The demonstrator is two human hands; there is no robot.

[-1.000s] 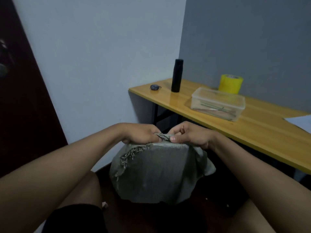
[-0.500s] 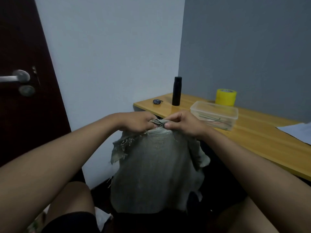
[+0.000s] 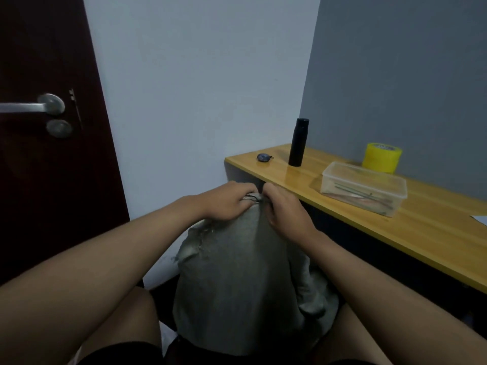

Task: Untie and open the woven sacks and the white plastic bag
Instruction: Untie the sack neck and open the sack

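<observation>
Coarse grey woven sack [image 3: 237, 280], seemingly knotted

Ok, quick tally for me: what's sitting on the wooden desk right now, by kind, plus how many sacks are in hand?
Black bottle: 1
Yellow tape roll: 1
Clear plastic box: 1
Small dark key fob: 1
White paper sheet, at the frame edge: 1
Grey woven sack, gripped by both hands: 1
Total: 6

To your right is a yellow wooden table [image 3: 434, 233]. On it stand a tall black bottle [image 3: 298, 142] and a yellow roll of tape [image 3: 381, 157]. A clear plastic box [image 3: 363, 188] lies near the tape. A small dark round thing [image 3: 263, 157] lies near the bottle.
</observation>
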